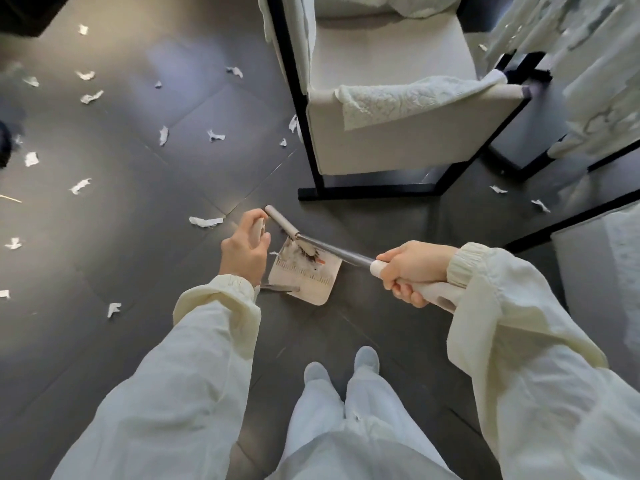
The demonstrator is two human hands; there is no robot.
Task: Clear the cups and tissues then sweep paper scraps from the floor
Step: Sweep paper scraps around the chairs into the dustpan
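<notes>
- Left hand (244, 252): grip closed around the pale upright handle (258, 231) of a dustpan; cream sleeve cuff at the wrist.
- Right hand (412, 268): grip closed around the white end of a broom's pole, fingers curled under it.
- Broom (332, 252): grey pole running from the right hand down and left to the grey broom head (282, 221); dark bristles (306, 251) resting on the dustpan's upper part.
- Dustpan (308, 284): beige, flat on the floor between the two hands, just ahead of the person's feet; dark streaks and a small reddish bit on its surface.
- Paper scraps (206, 221): white torn pieces scattered over the floor, mostly to the left and upper left of the dustpan; one long strip lies near the left hand, one small piece touches the pan's left edge, a few lie by the chair's base, and two more lie to the right.
- Floor (138, 202): dark grey glossy tiles.
- Chair (391, 147): cream upholstery on a black frame, beyond the dustpan.
- Quilted cloth (408, 98): white, draped over the chair's near edge.
- Feet (367, 356): pale footwear, below white trousers.
</notes>
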